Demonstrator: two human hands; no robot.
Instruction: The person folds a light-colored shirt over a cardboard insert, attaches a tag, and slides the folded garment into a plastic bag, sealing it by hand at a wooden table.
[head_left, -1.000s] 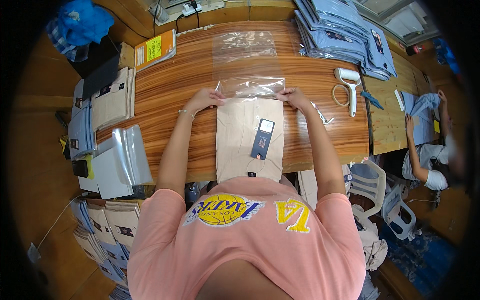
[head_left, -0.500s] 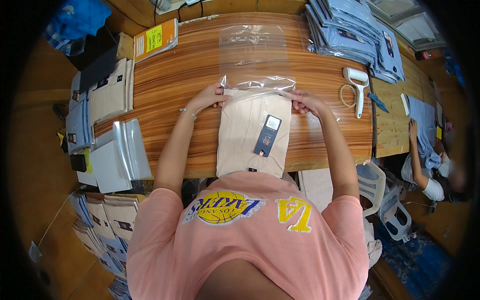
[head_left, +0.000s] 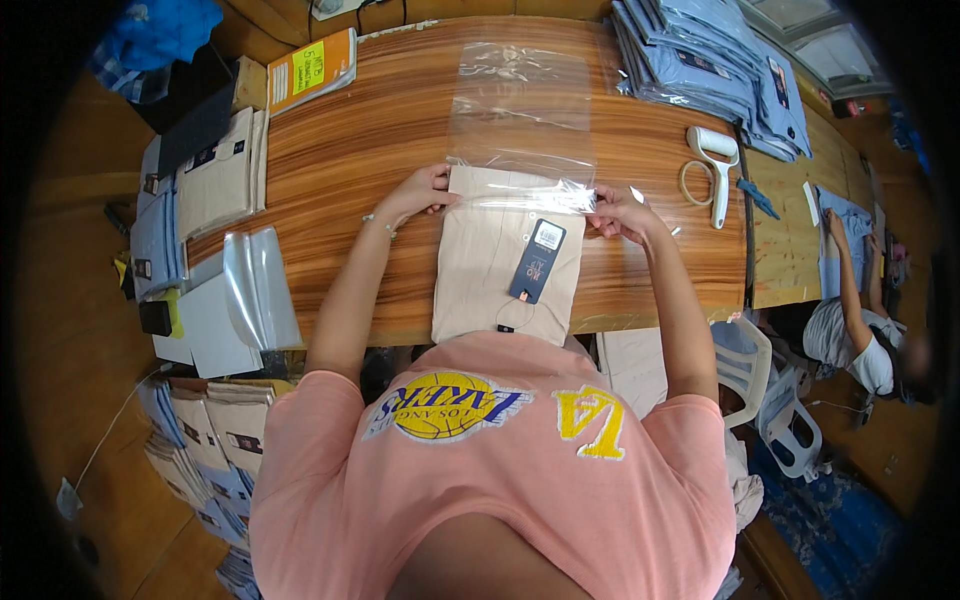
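A folded beige garment [head_left: 475, 265] lies on the table in front of me, its near end against my shirt. On it rests a dark hang tag [head_left: 538, 262] with a white label, on a thin loop. A clear plastic bag [head_left: 520, 105] stretches flat beyond the garment, its near edge overlapping the garment's far end. My left hand [head_left: 425, 193] pinches the bag's near edge at the left side of the garment. At the opposite corner, my right hand [head_left: 622, 214] is closed on the same edge, fingertips partly hidden.
A lint roller [head_left: 716, 165] and a tape ring [head_left: 696, 184] lie to the right, before stacked blue bagged garments [head_left: 690, 75]. Beige garments [head_left: 220, 170] and plastic bags [head_left: 258, 285] are at left. A notebook [head_left: 312, 72] lies at far left. Another person [head_left: 850, 330] works at right.
The bag's near edge has come toward me over the garment's far end. My right hand has shifted slightly nearer and rightward. The other person's arms have moved over the blue cloth.
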